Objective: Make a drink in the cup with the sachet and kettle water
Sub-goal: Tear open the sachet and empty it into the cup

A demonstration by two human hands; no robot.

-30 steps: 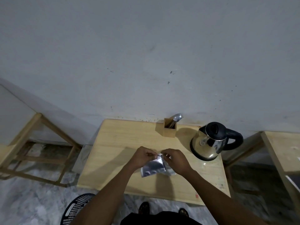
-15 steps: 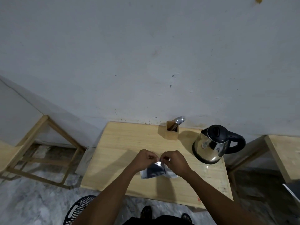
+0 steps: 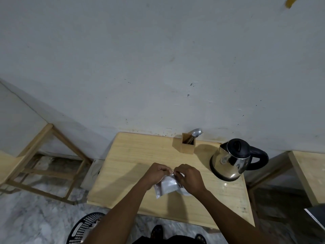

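Pinching the top edge of the silver sachet [image 3: 167, 185], both hands are meeting over the middle of the wooden table [image 3: 133, 155]: the left hand [image 3: 155, 174] is gripping the edge from the left with thumb and fingertips, and the right hand [image 3: 190, 178] is gripping it from the right, the two sets of fingertips almost touching each other. The sachet is hanging down from that pinch, tilted, its lower corner pointing toward the near edge of the table. A white cup [image 3: 185, 192] is peeking out from under the right hand and behind the sachet, mostly hidden, so whether anything is in it cannot be told. The steel kettle [image 3: 232, 160] with its black lid and handle is standing on the table's right side, near the right hand but apart from it. A small wooden holder [image 3: 187, 146] is sitting at the far edge against the wall, with a spoon [image 3: 195, 133] leaning out of it. A black basket [image 3: 82, 229] is lying on the floor beside the left forearm
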